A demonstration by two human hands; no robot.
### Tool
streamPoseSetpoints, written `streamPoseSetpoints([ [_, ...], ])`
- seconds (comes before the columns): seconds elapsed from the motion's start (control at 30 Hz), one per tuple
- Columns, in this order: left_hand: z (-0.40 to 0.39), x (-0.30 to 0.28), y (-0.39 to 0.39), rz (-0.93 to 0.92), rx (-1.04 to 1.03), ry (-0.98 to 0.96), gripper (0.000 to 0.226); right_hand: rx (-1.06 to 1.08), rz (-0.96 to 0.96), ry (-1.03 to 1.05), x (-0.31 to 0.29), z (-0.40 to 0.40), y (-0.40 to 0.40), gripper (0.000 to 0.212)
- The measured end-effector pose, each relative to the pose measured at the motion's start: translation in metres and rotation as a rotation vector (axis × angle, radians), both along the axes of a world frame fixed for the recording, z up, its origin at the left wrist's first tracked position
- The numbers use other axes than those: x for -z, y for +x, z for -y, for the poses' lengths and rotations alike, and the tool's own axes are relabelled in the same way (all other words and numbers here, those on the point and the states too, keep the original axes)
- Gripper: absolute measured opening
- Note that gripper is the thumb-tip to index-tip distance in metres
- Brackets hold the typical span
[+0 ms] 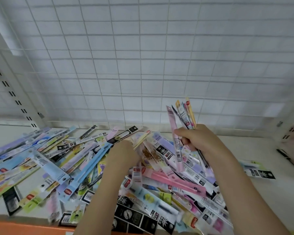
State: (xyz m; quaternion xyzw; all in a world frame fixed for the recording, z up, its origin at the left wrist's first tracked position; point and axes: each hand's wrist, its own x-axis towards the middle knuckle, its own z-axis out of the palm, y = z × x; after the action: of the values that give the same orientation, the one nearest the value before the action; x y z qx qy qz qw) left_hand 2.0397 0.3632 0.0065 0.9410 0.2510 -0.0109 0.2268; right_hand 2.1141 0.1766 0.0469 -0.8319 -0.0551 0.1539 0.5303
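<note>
Pastel bundle of pen packets (185, 114) upright in right grip (199, 139), fingers curled tight round it, just above the heap. Left grip (126, 150) down among the loose pile (71, 167) on the shelf (268, 197); wide or narrow, cannot tell. Probably early: most packets not yet collected. Behind, wire grid (143, 56). Packets crossed and overlapping, so awkward to pick singly.

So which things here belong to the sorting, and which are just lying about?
Job: right hand; bundle of packets it grips; left hand, down in the pile of packets.
Lying about: stray packet at right; wire grid; slotted upright.
</note>
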Motion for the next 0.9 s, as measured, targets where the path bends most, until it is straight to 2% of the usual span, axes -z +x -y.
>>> streamPoseSetpoints([
  [0.1,0.000,-0.010,-0.001,0.052,-0.049,-0.130,0.031,0.009,-0.017,0.085,-0.002,0.012,-0.003,0.035],
  [0.27,0.008,-0.038,-0.018,0.361,-0.203,-0.617,0.015,0.043,-0.051,0.211,-0.003,0.031,-0.005,0.027],
  [0.43,0.030,-0.064,-0.031,0.483,-0.176,-0.790,0.015,0.042,-0.044,0.275,-0.005,0.050,-0.007,0.022],
  [0.57,0.053,-0.070,-0.033,0.513,-0.138,-0.854,0.015,0.034,-0.067,0.310,-0.005,0.069,-0.009,0.025],
  [0.67,0.069,-0.066,-0.031,0.535,-0.166,-0.890,0.023,0.021,-0.073,0.325,-0.005,0.084,-0.009,0.026],
  [0.77,0.083,-0.061,-0.031,0.564,-0.203,-0.798,0.032,0.012,-0.062,0.324,-0.001,0.098,-0.008,0.019],
  [0.9,0.099,-0.055,-0.032,0.561,-0.184,-0.690,0.016,-0.002,-0.018,0.222,0.005,0.117,-0.007,0.015],
])
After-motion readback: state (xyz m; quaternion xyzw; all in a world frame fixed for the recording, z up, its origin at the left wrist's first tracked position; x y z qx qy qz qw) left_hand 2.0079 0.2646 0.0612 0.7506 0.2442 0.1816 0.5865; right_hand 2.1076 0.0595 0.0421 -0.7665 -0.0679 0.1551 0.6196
